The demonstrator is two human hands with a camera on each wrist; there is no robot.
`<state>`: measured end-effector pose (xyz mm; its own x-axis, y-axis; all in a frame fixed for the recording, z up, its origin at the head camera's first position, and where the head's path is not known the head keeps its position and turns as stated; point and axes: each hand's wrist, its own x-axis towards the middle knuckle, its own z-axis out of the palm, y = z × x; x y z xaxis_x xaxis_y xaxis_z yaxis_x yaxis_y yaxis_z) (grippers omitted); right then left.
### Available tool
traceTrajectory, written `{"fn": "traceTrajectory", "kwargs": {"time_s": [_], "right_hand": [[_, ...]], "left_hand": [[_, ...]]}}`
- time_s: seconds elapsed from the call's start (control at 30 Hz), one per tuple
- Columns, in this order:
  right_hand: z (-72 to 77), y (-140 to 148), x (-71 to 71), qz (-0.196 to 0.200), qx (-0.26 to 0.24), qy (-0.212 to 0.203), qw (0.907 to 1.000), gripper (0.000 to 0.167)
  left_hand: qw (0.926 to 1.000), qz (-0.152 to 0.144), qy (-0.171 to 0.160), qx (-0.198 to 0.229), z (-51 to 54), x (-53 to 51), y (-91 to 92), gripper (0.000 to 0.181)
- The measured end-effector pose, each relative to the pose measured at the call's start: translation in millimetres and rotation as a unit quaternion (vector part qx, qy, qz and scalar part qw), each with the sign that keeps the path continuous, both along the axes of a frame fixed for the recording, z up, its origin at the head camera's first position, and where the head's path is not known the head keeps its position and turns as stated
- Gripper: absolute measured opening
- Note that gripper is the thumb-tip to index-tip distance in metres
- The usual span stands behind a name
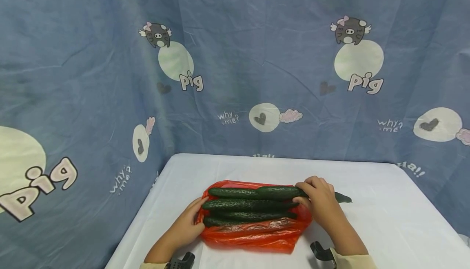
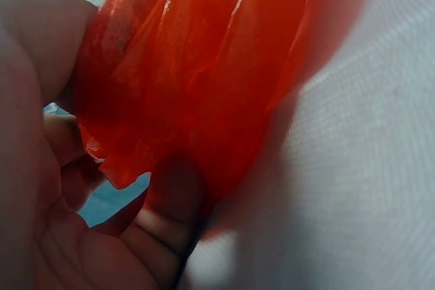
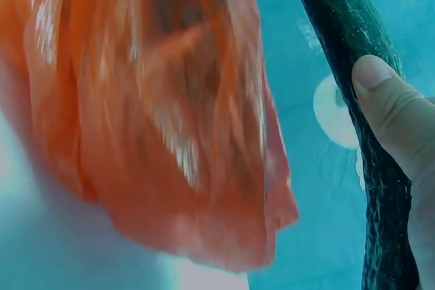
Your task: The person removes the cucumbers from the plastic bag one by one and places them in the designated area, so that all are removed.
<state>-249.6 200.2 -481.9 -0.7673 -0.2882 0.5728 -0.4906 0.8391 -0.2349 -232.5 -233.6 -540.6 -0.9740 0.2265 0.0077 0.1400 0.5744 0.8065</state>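
A person's two bare hands work at a white-covered table (image 1: 389,216) in front of me. Midway between them lies a shiny red plastic bag (image 1: 253,238), with four dark green cucumbers (image 1: 247,205) side by side in it, lengthwise from left to right, the nearest partly behind crinkled film. The left hand (image 1: 185,226) grips the bag's left end between thumb and fingers. The right hand (image 1: 320,201) has its thumb and fingers closed around a fifth cucumber (image 1: 279,192), whose far tip pokes out to the right, past the bag. Its left end overlaps the rearmost cucumber; I cannot tell whether they touch. Behind hangs a blue curtain (image 1: 235,56) printed with cartoon pigs.
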Motion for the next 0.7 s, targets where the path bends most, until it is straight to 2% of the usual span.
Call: {"fn": "traceTrajectory", "kwargs": {"time_s": [0.27,0.7], "right_hand": [[-7.0,16,-2.4,-0.006,-0.024,0.035,0.9991,0.043],[-10.9,40,-6.4,-0.045,-0.036,0.007,0.9983,0.041]], "left_hand": [[0.9999,0.001,0.012,-0.003,-2.4,-0.6,-0.2,0.086],[0.9999,-0.002,0.012,0.001,-1.7,1.2,-0.5,0.085]]}}
